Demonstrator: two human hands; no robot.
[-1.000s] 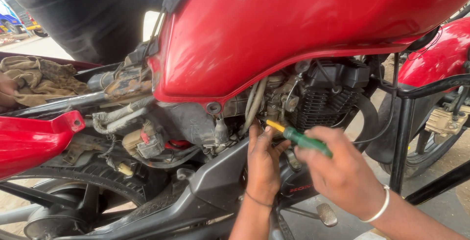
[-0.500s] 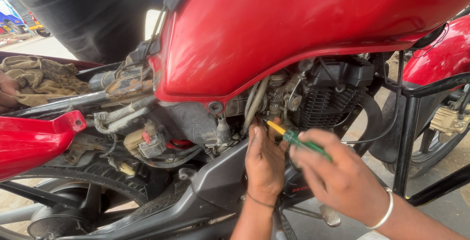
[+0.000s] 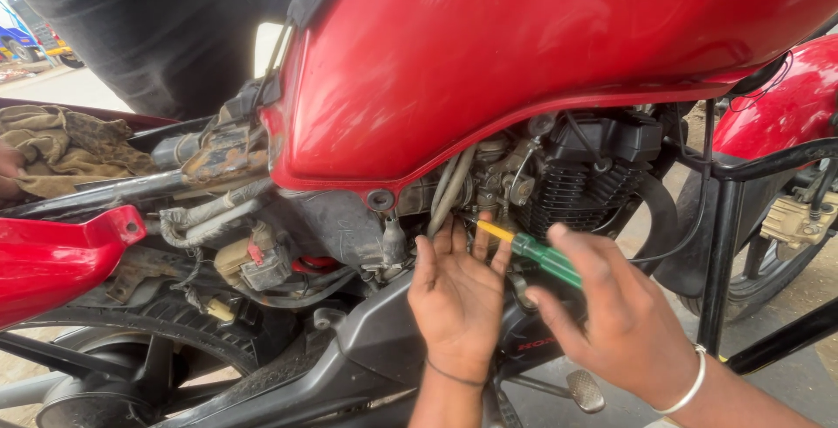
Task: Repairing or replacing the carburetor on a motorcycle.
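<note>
Head view shows a red steel-tanked motorcycle (image 3: 524, 53) from the side, with both of the person's hands at the engine below the tank. Compared with half a second before, little has moved: the left hand (image 3: 458, 293) has risen slightly and its fingers now spread wider, palm toward the camera, fingertips resting against the grey hoses and metal carburettor body (image 3: 493, 179). The right hand (image 3: 611, 319), wearing one silver bangle at the wrist, keeps a narrow pinch around the green-handled screwdriver with a yellow collar (image 3: 537, 253), whose tip still points into the gap behind the left fingers; the tip itself is hidden by them.

Around the hands, the black finned engine cylinder (image 3: 576, 192) sits just to the right of the carburettor, and a black tubular crash guard (image 3: 724, 236) stands upright between the engine and the front wheel. Left of the tank, a crumpled tan rag (image 3: 70, 144) lies on the bare frame where the seat would be, with a red plastic side panel (image 3: 61, 258) below it. Another person in dark trousers (image 3: 166, 35) stands behind the motorcycle.

Counted: two hands, one screwdriver, one rag, one bangle.
</note>
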